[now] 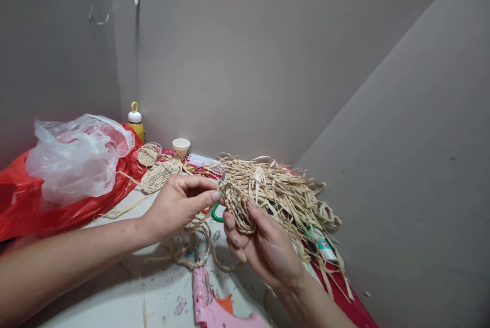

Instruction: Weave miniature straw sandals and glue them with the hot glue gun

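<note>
My right hand (266,249) is closed around a small coiled piece of braided straw (239,210), with the thumb on its near side and the fingers under it. At the coil's upper left edge, my left hand (181,203) pinches the straw between thumb and forefinger. Loose braided straw cord (209,249) hangs in loops beneath both hands, down to the table. A pink hot glue gun (209,297) with an orange trigger lies just below the cord. Partly hidden behind the hands is a green looped handle (217,214).
A heap of dry straw strips (279,190) covers the back right, beside a white and green bottle (325,249). At the back are coiled braids (163,174), a paper cup (181,148) and a yellow bottle (136,122). Plastic bags (76,159) fill the left. Grey walls (229,62) enclose the table.
</note>
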A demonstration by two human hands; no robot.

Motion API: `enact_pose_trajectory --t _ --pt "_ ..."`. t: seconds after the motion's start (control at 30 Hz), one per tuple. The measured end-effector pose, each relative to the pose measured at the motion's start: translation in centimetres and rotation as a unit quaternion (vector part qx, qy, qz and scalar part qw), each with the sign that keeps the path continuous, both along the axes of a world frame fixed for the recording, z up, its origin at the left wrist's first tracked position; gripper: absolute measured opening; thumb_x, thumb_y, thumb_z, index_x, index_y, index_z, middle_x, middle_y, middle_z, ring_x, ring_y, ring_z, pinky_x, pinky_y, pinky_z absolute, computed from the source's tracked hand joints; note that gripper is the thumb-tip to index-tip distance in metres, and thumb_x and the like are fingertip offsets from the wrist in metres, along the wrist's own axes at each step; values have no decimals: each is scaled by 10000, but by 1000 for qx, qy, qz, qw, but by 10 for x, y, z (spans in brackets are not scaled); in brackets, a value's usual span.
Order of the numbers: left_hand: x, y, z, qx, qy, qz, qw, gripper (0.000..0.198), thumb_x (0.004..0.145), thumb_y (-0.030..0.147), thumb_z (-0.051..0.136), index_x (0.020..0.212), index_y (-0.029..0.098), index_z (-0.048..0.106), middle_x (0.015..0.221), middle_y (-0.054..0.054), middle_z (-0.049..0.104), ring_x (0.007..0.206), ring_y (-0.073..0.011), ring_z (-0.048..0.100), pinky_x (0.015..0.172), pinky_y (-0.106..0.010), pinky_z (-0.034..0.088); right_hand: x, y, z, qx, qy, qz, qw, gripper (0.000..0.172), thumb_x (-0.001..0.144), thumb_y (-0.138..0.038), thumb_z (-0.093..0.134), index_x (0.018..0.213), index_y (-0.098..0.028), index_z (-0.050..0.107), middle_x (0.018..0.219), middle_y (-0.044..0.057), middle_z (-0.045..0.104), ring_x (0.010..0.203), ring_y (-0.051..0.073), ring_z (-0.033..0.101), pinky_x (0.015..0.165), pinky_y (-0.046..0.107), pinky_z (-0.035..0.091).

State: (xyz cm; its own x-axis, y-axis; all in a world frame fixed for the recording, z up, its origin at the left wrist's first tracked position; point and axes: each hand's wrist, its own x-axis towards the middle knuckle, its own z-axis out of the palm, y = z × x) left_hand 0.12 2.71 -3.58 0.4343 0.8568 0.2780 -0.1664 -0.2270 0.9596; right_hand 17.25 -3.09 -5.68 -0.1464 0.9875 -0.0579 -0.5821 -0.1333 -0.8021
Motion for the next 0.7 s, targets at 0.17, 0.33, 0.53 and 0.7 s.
enact_pose_trajectory --t 0.17,0.33,0.53,0.7 --pt "4 -1 -5 -65 -27 -30 997 112 755 237 724 842 167 729 608 34 630 472 -59 502 463 -174 404 -1 1 -2 2 3 -4 1000 289 758 -417 775 795 -150 671 679 21 690 487 95 588 363 151 481" --pt "5 1 -4 -92 -17 -50 994 126 736 239 749 809 138 731 637 14 649 501 -59 516 514 -186 430 -1 1 -7 23 -51 -14 998 322 818 -470 698 843 -152 651 728 28 682 523 113 600 390 186 511" --pt "6 3 -4 -142 -30 -102 984 164 751 287 752 800 148 680 618 8 663 532 -81 568 555 -203 449 -2 0 -12 69 -116 -18 991 297 919 -476 562 902 -189 635 709 14 655 531 116 580 446 210 503" --pt "8 4 -2 -151 -19 -113 982 197 722 300 778 770 139 674 627 -9 683 528 -78 573 566 -207 454 2 0 -11 101 -155 -25 982 286 943 -477 519 929 -224 651 829 27 666 591 129 574 480 234 491"
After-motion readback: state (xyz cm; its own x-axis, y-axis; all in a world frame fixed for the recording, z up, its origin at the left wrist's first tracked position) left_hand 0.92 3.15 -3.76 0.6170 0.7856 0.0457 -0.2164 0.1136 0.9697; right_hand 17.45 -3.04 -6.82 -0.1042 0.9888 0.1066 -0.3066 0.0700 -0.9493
